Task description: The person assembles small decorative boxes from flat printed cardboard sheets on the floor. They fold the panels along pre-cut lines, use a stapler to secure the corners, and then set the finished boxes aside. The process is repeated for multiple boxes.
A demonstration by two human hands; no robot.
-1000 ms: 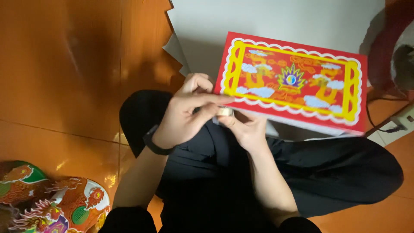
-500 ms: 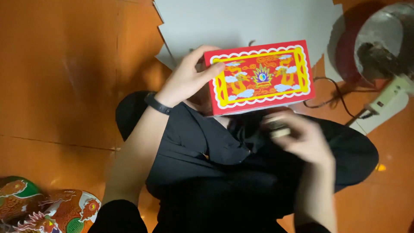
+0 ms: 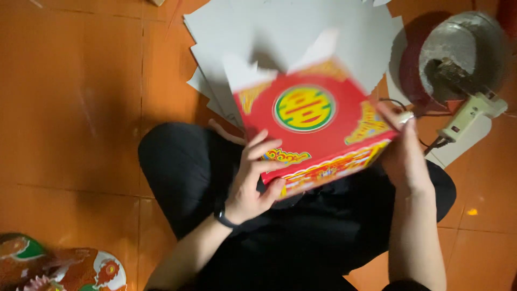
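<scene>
I sit on an orange tiled floor with a red and yellow printed cardboard box (image 3: 315,126) held above my black-trousered lap. A round yellow and green emblem faces up on its top panel, and white flaps stick up at its far edge. My left hand (image 3: 253,180), a dark band on its wrist, grips the box's near left corner with fingers spread over the red face. My right hand (image 3: 406,148) presses the box's right edge; a small pale object shows at its fingertips, too blurred to name.
A stack of flat white cardboard sheets (image 3: 301,32) lies on the floor beyond the box. At the right stand a round metal pot on a red base (image 3: 458,51) and a cream glue gun (image 3: 471,113) with a cord. A colourful printed piece (image 3: 59,267) lies bottom left.
The box was a flat panel held over my lap; it has been turned and opened up, so its emblem side faces up. My right hand has moved from below up to its right edge.
</scene>
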